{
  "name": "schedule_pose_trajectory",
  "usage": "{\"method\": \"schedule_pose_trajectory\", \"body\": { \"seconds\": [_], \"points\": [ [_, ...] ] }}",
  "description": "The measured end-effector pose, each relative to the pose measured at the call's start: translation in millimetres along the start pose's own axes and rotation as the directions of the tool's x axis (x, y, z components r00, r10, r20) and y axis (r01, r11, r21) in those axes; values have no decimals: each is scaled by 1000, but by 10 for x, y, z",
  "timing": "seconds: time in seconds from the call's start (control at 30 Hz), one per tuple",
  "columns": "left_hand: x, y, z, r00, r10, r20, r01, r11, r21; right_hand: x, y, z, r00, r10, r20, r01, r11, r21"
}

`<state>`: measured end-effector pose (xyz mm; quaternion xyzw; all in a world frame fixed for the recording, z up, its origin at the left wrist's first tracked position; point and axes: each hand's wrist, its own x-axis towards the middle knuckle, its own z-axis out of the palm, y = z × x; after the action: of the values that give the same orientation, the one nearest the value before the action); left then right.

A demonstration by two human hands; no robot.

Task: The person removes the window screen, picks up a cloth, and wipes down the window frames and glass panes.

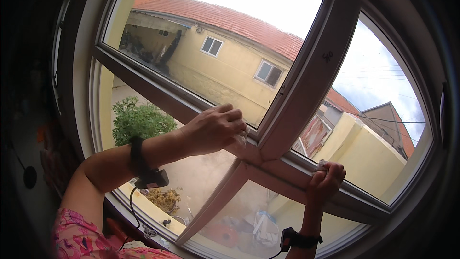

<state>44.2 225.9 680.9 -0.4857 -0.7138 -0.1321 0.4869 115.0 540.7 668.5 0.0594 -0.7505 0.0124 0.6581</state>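
My left hand [215, 127] is closed around a crumpled whitish wipe [242, 139], which looks like tissue or thin cloth. It is against the horizontal bar of the window frame [169, 86], left of the upright post [305, 75]. To the right of that post, my right hand [327, 178] grips another crumpled white wipe [321, 165] on the same bar, at the bottom edge of the right upper pane [381, 122]. Fingers hide most of both wipes. Above my left hand is the large upper pane [215, 43].
A slanted lower sash frame [215, 201] meets the bar below the post. Bands with small black devices [152, 180] and cables are on both wrists. Beyond the glass are a shrub [140, 120], a yellow building [230, 64] and a potted plant [163, 199].
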Motion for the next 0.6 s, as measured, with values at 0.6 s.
{"method": "schedule_pose_trajectory", "body": {
  "seconds": [0.6],
  "points": [
    [-73,569,500,986,144,-89,-155,979,-135,-6,-15,-25,1000,12,3,-12,1000,-25]
  ]
}}
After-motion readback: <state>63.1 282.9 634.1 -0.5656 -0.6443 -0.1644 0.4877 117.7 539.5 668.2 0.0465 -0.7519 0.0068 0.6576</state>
